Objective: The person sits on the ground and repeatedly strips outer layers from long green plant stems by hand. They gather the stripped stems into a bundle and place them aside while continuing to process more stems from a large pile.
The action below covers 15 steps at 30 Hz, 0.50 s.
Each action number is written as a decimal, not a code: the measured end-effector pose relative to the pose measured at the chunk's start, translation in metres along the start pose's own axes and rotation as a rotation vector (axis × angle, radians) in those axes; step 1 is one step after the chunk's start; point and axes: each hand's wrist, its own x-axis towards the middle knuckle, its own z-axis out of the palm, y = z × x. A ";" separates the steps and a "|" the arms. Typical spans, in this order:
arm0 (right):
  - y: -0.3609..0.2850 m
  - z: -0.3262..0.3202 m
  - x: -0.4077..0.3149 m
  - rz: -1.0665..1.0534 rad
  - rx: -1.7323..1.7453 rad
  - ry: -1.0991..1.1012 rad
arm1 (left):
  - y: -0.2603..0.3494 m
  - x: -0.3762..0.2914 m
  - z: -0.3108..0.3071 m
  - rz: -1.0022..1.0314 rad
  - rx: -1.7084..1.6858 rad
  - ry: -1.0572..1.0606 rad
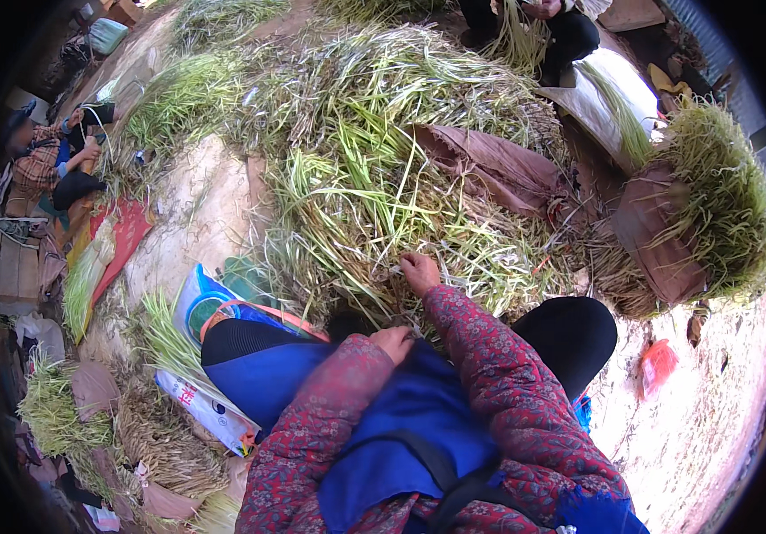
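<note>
My right hand [421,274] is over a wide heap of long, thin leafy green stalks [363,200], fingers curled inward. A pale strand shows at its fingertips, but I cannot tell whether it is gripped. My left hand [394,344] is lower, near the edge of the blue apron [423,407] on my lap. Its fingers are bent, and what lies under them is hidden. Between my knees the heap turns brown and dry, with pale stems mixed in. Beside my left knee, more green stalks [169,327] stick out by a printed white sack [199,407].
A brown cloth [496,167] lies across the heap. Cloth-wrapped bundles of stalks stand at the right [723,200] and lower left [63,407]. One person [56,153] sits at the left, another [556,33] at the top, both handling stalks. A blue-rimmed container [199,304] is by my left knee.
</note>
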 end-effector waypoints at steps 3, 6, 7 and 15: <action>0.013 0.008 0.010 -0.032 -0.089 -0.033 | -0.009 0.010 -0.015 -0.119 -0.279 0.262; 0.014 0.014 0.019 -0.013 -0.282 -0.251 | -0.017 0.016 -0.020 -0.233 -0.440 0.304; 0.013 0.018 0.018 0.032 -0.399 -0.309 | -0.018 0.018 -0.020 -0.262 -0.492 0.299; -0.051 0.007 0.027 -0.161 -0.031 0.127 | -0.034 0.032 -0.022 -0.259 -0.452 0.384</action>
